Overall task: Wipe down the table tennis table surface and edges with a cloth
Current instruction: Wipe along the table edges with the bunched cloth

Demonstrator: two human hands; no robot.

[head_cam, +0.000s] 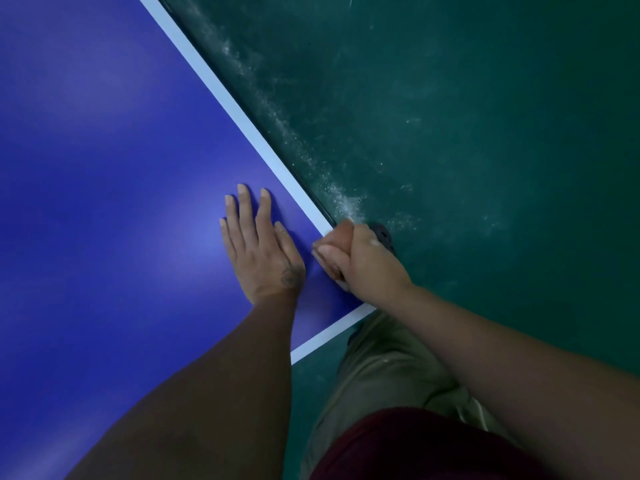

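Counter (104,168): a blue playing surface is seen filling the space left of and ahead of both hands, and broad open room is left there.
Left hand (259,251): released; it is laid flat on the blue surface with fingers straight and slightly spread, pointing away from the person, and nothing is held.
White border (235,109): the long side edge is marked by a pale strip running ahead of the hands, just right of the left hand; a second strip (332,332) is seen along the near end, behind the left hand.
Corner: it is formed where the two strips meet, but the meeting point is hidden by the right wrist.
Right hand (356,258): clenched, with the fingers curled over the side edge just ahead of the corner, close beside the left hand but apart from it.
Cloth: it cannot be made out; whether it is enclosed in the right fist cannot be told.
Dark shape (382,235): a small dark patch is seen just beyond the right knuckles, below the edge; what it is cannot be told.
Floor (485,133): green ground is spread right of the right hand, and a pale dusty streak (287,129) is traced alongside the side edge.
Trousers (381,368): khaki legs are seen behind the right hand, partly covered by the right forearm.
Cut off: the far and left parts of the counter are lost beyond the frame.
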